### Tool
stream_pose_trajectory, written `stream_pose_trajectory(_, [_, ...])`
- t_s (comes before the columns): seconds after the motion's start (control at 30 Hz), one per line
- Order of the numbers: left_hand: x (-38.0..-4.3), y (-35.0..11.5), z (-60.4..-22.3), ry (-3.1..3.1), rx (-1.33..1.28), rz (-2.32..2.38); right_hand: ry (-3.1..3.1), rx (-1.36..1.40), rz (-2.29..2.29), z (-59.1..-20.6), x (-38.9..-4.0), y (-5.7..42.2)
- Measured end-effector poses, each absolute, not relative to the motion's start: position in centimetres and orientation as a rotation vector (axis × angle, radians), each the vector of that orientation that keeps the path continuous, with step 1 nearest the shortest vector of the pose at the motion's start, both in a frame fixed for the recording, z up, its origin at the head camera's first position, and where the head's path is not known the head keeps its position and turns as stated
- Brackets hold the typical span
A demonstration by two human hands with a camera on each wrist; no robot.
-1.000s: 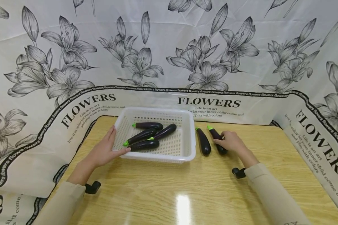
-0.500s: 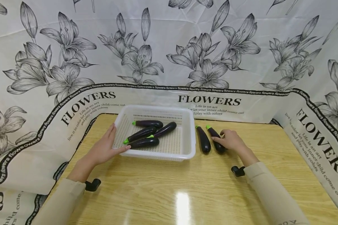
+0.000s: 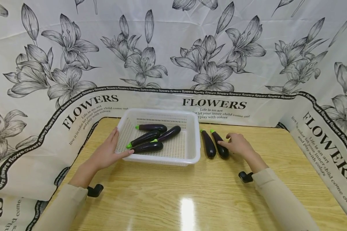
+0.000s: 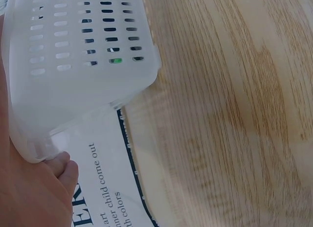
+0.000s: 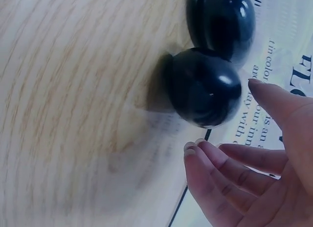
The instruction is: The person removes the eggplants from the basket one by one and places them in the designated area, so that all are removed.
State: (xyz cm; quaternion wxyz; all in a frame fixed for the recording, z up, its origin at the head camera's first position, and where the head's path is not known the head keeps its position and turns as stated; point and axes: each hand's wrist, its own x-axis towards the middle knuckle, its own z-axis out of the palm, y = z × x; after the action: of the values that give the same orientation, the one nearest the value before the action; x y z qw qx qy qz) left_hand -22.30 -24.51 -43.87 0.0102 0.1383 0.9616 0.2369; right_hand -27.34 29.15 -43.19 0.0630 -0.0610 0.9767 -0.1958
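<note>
A white perforated plastic basket (image 3: 195,157) holds several dark purple eggplants (image 3: 169,133) with green stem ends. My left hand (image 3: 105,156) grips its near left corner, thumb over the front rim and fingers along the outer left wall (image 4: 73,90). Right of the basket, two more eggplants lie side by side on the table, the left one (image 3: 209,145) nearer the basket. At the right one (image 3: 220,149) is my right hand (image 3: 239,145), its thumb over the eggplant. In the right wrist view, the loosely bent fingers (image 5: 215,173) stand apart from that eggplant's rounded end (image 5: 205,87).
The wood-grain table (image 3: 162,192) carries the basket near its back edge. A white cloth with printed flowers and lettering (image 3: 214,104) hangs behind and along both sides. Black wrist-worn devices (image 3: 95,190) sit below both hands.
The right eggplant has shifted slightly left, closer to the other one, and my right hand has moved a little left with it. My left hand stays at the basket corner.
</note>
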Motion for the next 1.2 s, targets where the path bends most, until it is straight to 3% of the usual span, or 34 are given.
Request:
stream_pose_trajectory(0.63, [-22.3,-24.5,-43.5,3.011,0.424,0.762,3.002,-0.362,-0.658,-40.9,-26.0,28.3])
stream_pose_trajectory(1.2, [-22.4,-24.5,-44.1,3.021,0.435,0.739,2.958,-0.755,-0.907,-37.9,-23.9,21.3])
